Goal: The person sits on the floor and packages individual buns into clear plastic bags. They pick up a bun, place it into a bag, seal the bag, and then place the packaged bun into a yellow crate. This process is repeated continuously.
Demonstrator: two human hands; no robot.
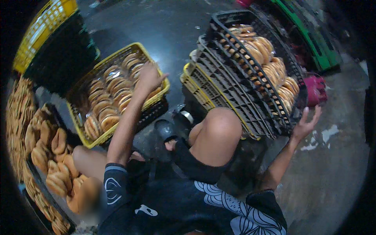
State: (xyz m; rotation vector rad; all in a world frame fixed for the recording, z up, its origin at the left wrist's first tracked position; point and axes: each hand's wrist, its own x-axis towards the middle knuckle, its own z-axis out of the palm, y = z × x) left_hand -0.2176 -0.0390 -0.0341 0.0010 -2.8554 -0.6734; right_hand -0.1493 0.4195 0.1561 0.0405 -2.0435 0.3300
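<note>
My left hand [149, 77] reaches over the right side of a yellow plastic crate [77, 124]. Rows of packed round buns [102, 100] in clear wrapping fill the crate. Its thumb points out past the rim, and whether the fingers grip a pack is hidden. On the other side, my right hand [306, 124] has its fingers spread, holding nothing. It is just outside the lower right corner of a black plastic crate [246, 51], which holds more wrapped buns [264, 61]. A magenta object [315, 90] is just above those fingertips.
Under the black crate are stacked grey and yellow crates [217, 88]. A yellow basket [44, 32] tops a dark crate at upper left. Loose unwrapped buns [55, 164] are piled at my left. A green crate edge [311, 38] shows at upper right, above wet concrete floor [332, 164].
</note>
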